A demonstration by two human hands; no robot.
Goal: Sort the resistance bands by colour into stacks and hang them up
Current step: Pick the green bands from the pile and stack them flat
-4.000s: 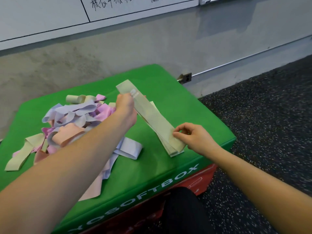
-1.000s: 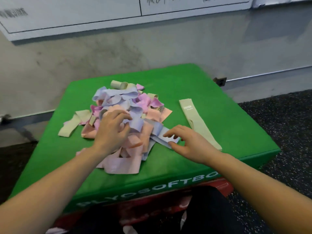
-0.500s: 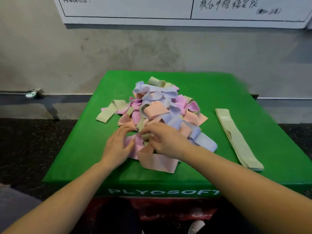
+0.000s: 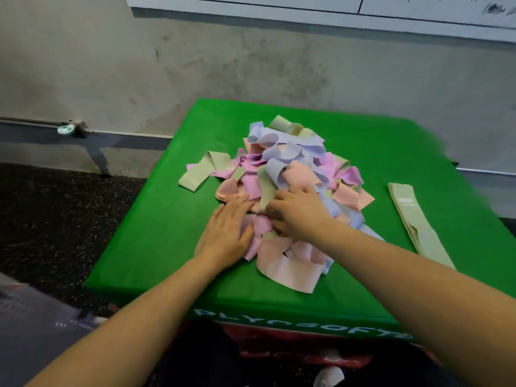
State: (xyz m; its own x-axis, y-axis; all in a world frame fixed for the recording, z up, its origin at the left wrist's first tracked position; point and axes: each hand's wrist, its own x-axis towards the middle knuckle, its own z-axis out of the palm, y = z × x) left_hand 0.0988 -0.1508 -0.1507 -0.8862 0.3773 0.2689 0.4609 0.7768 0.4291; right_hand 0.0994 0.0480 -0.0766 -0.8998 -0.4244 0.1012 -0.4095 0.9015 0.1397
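A tangled pile of resistance bands (image 4: 290,163) in lilac, pink, peach and pale green lies in the middle of the green soft box (image 4: 156,233). My left hand (image 4: 226,230) rests flat on the pile's near left edge, fingers together, holding nothing. My right hand (image 4: 296,213) is just to its right, fingers curled onto the lower end of a pale green band (image 4: 264,185) sticking out of the pile. A flat stack of pale green bands (image 4: 413,219) lies apart on the right. One loose pale green band (image 4: 201,171) trails off the pile's left side.
A grey concrete wall (image 4: 195,65) rises just behind the box, with a whiteboard (image 4: 279,4) above and a low rail with a fitting (image 4: 67,130) at left. Dark speckled floor (image 4: 55,219) surrounds the box. A red box (image 4: 301,347) sits under the green one.
Four seconds ago both hands laid a pale green band on the right-hand stack. Since then they moved into the pile, and my right hand shifted from its right edge to the near middle.
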